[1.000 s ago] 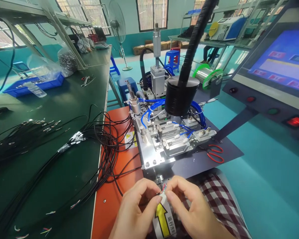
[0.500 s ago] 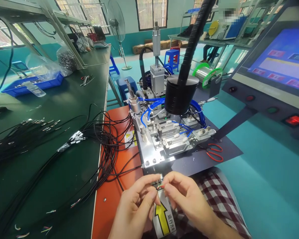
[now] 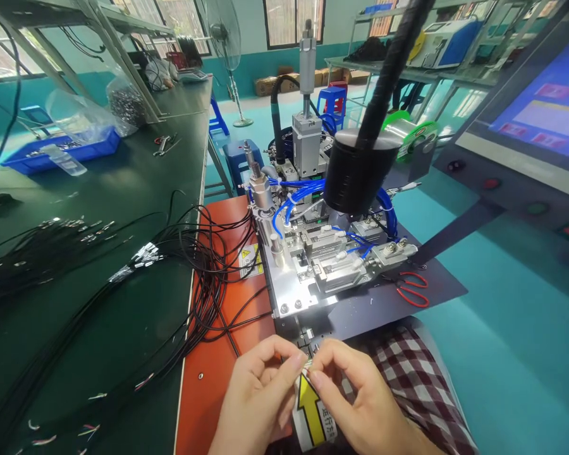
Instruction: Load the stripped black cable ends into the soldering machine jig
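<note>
My left hand (image 3: 265, 385) is closed in a pinch, thumb against forefinger. Facing it, my right hand (image 3: 353, 392) pinches too, and the fingertips of both nearly meet. Between them show the tips of thin coloured wires (image 3: 308, 365), mostly covered by the fingers. Just beyond the fingertips, a small whitish part (image 3: 308, 333) sits at the front of a metal machine (image 3: 289, 287). Under my hands lies a white label with a yellow arrow (image 3: 310, 404).
Black cables (image 3: 208, 278) with stripped coloured ends lie across the green bench (image 3: 137, 341) and an orange board (image 3: 208, 404). Red-handled pliers (image 3: 413, 289) rest right of the machine. A black lamp head (image 3: 358, 174) hangs over it; a control screen (image 3: 545, 107) stands at right.
My fingertips have drawn closer together and slightly lower, so the wires between them show less. The view has shifted a little, with the machine's upper parts and screen moving right.
</note>
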Available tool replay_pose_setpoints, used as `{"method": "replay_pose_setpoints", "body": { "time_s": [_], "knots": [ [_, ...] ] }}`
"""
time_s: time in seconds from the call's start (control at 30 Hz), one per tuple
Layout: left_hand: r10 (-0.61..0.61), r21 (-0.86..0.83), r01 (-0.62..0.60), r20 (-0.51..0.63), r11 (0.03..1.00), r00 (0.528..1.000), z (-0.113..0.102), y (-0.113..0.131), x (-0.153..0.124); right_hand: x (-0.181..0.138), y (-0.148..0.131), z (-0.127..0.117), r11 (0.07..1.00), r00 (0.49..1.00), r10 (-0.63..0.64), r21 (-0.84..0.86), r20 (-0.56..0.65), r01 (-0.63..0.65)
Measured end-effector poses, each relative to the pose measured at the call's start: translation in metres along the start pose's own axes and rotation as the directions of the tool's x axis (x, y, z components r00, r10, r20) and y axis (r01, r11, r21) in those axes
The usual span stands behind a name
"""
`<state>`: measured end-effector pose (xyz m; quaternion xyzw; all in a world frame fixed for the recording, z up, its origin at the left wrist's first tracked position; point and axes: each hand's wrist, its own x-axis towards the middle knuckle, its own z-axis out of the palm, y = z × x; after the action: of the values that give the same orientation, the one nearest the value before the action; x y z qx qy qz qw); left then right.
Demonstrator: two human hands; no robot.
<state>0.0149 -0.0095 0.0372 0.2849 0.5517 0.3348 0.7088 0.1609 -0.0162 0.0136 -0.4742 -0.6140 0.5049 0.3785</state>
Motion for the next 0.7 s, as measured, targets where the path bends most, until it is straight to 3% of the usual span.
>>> {"method": "replay_pose_setpoints", "body": {
  "time_s": [0.23,0.47,0.7],
  "knots": [
    [0.012,0.000,-0.012,-0.007,1.000,1.000,-0.003,0.001,0.003,0.001,0.000,0.005,0.994,0.995,0.101,-0.032,-0.021,-0.102],
    [-0.026,-0.010,0.026,0.003,1.000,1.000,-0.005,0.001,0.006,0.001,0.007,-0.003,0.998,0.998,0.038,-0.059,0.045,-0.035],
    [-0.052,-0.008,0.052,-0.030,0.999,0.998,-0.003,0.001,0.006,0.014,-0.002,-0.012,0.976,0.979,0.200,0.075,0.038,-0.203]
  ]
}}
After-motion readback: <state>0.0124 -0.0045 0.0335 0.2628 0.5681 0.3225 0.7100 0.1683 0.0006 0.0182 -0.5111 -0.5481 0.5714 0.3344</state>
